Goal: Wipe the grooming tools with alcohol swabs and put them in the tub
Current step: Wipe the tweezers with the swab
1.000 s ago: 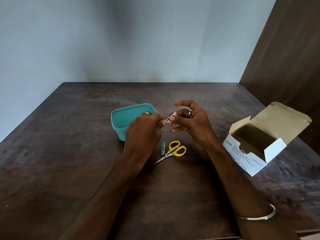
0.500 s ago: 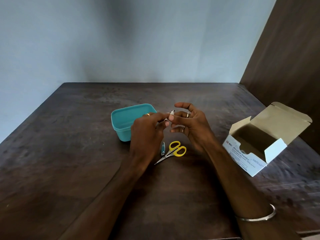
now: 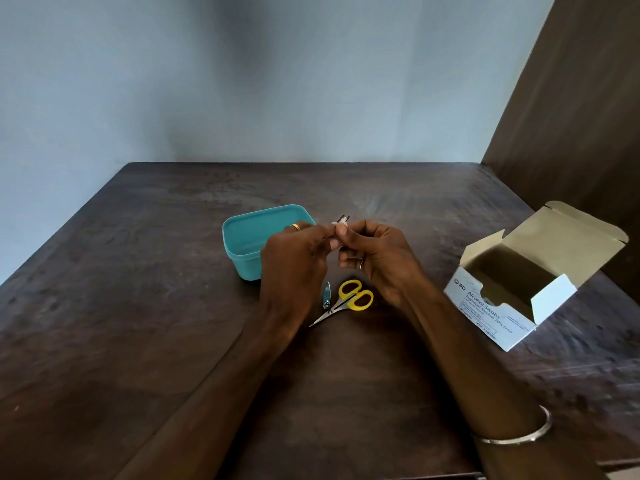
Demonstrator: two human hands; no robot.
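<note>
Both hands meet above the dark wooden table [image 3: 173,341]: left hand [image 3: 294,268] and right hand [image 3: 377,261] pinch a small metal tool wrapped in white swab [image 3: 341,221]. The teal plastic tub [image 3: 242,251] sits at nine o'clock of them; the yellow-handled scissors [image 3: 346,301] and small nail clipper [image 3: 326,295] lie at six.

We can read print in only one place: the front face of the open white cardboard box [image 3: 491,315], which sits on the table [image 3: 138,306] at about three o'clock from the hands. At the upper left corner of that face we see a small round red logo followed by the letters "BD". Below it, in larger dark letters running slantwise, we read "Alcohol Swabs". A smaller line under that reads "Isopropyl Alcohol 70% (v/v)". Lower still there are finer lines, among them what looks like "100 Units" and "REF" with a number, too small for us to read surely. Nothing else carries legible writing.
</note>
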